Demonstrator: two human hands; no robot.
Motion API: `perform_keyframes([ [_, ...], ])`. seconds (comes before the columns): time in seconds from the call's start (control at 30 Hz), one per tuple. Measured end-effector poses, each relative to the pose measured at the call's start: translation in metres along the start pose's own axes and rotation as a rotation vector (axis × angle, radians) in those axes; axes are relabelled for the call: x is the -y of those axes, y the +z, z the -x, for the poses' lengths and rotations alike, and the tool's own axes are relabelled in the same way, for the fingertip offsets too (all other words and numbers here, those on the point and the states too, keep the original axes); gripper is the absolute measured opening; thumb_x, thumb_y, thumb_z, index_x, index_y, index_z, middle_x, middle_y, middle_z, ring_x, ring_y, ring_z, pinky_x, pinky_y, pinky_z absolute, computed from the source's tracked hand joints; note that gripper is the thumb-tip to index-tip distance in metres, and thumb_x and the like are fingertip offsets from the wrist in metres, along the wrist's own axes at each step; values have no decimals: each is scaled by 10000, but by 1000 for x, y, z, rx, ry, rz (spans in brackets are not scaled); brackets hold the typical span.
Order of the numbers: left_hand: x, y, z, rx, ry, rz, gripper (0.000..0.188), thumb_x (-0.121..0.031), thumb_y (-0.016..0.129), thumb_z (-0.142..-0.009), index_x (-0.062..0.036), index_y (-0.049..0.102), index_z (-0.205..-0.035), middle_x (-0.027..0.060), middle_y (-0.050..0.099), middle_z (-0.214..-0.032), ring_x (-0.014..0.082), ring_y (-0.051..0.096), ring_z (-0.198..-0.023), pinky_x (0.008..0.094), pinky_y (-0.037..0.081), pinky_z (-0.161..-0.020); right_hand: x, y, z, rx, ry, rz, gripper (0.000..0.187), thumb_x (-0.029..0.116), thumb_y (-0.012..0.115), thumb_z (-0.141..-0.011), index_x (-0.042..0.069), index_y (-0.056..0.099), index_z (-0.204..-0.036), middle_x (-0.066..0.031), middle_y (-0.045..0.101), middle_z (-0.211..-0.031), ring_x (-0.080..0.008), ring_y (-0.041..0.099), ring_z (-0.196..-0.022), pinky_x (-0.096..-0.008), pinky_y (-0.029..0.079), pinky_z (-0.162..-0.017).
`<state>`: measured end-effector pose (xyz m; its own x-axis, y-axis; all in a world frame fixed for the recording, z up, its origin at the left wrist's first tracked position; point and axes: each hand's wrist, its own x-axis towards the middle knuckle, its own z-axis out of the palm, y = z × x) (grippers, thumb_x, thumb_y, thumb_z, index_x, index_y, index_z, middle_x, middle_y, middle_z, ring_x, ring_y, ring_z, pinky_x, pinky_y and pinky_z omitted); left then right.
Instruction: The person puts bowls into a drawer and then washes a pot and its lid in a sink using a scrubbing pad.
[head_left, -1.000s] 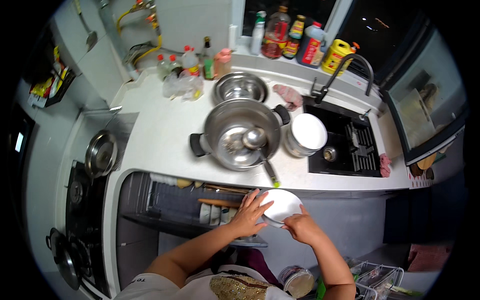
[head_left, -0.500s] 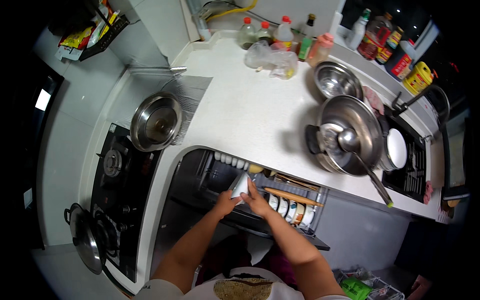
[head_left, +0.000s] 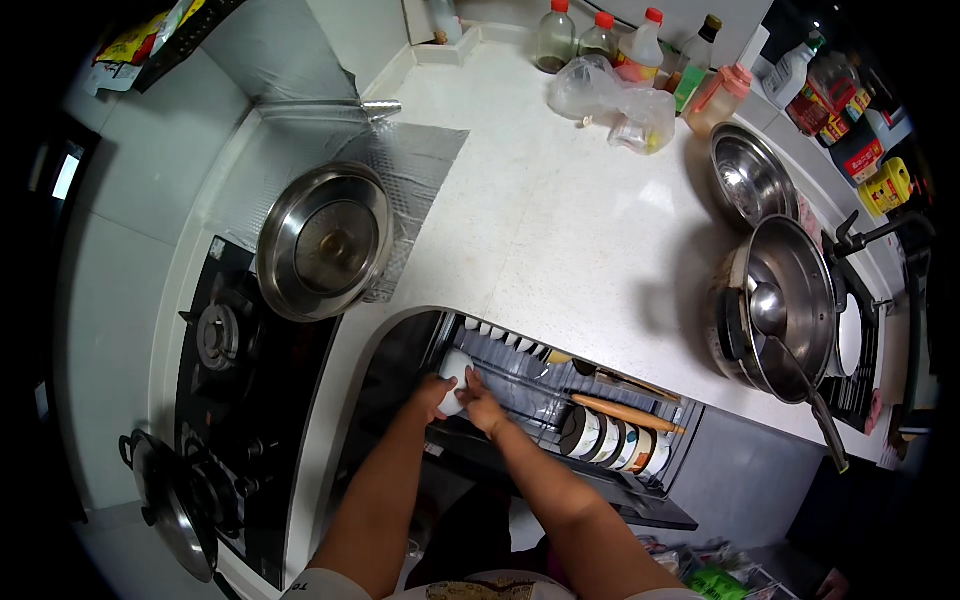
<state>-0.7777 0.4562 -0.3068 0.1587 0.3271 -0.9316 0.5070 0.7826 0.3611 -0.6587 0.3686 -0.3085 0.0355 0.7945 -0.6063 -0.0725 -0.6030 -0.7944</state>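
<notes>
A smooth white dish (head_left: pixel 456 370), probably a bowl, is between my two hands over the left end of the open pull-out drawer (head_left: pixel 685 520). My left hand (head_left: pixel 432 397) grips its left side, with the fingers curled against it. On the other side my right hand (head_left: pixel 483 404) holds it, thumb and fingers pressed to the edge. The dish is tilted, and its lower part is hidden by my fingers. Inside the drawer, several patterned bowls (head_left: pixel 606 440) stand on edge in a wire rack at the right. A wooden rolling pin (head_left: pixel 630 414) lies behind them.
Left of the drawer is a black gas hob (head_left: pixel 270 420) with a lidded pan (head_left: pixel 170 505). A steel basin (head_left: pixel 325 240) sits above it. At the counter's right stand a large steel pot (head_left: pixel 790 350) with a ladle (head_left: pixel 768 308) and a steel bowl (head_left: pixel 750 180). Bottles (head_left: pixel 637 48) line the back.
Both hands have carried the white dish leftward to the drawer's left end, turning it so more of its rounded face shows. The whole view has shifted as well.
</notes>
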Motion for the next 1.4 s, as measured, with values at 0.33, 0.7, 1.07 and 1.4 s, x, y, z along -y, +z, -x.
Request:
perform_keyframes([
  [0.33, -5, 54, 56, -507, 188, -106, 640, -210, 610, -803, -23, 298, -1330, 194, 423, -1276, 318, 463, -1128, 393, 424, -864, 20, -27, 49, 237, 58, -294, 541, 230, 515, -891, 110, 300, -1373, -72, 371, -1365, -201, 340, -1241, -303, 277, -998],
  [0.7, 3, 334, 154, -252, 1055, -175, 407, -160, 625, -784, -10, 497, -1139, 186, 517, -1110, 326, 496, -1036, 377, 385, -902, -5, -225, 217, -462, -192, -512, 286, 38, 550, -821, -23, 547, -1100, -64, 622, -931, -123, 570, -826, -237, 460, -749],
  [1.07, -91, 594, 278, 173, 1416, -467, 552, -290, 424, -916, 26, 272, -1343, 206, 236, -1415, 297, 236, -1316, 329, 195, -1064, 80, -514, 420, -1285, -372, 963, 561, 56, 591, -737, 109, 427, -1271, -160, 352, -1345, -375, 322, -1228, -434, 321, -989],
  [1.4, -123, 666, 264, 80, 1299, -510, 659, -435, 356, -914, 42, 233, -1352, 236, 185, -1421, 352, 193, -1316, 386, 145, -1076, 119, -601, 429, -641, 20, 1432, 258, 178, 448, -839, 133, 637, -1011, -94, 609, -1073, -292, 439, -1174, -603, 139, -1022],
])
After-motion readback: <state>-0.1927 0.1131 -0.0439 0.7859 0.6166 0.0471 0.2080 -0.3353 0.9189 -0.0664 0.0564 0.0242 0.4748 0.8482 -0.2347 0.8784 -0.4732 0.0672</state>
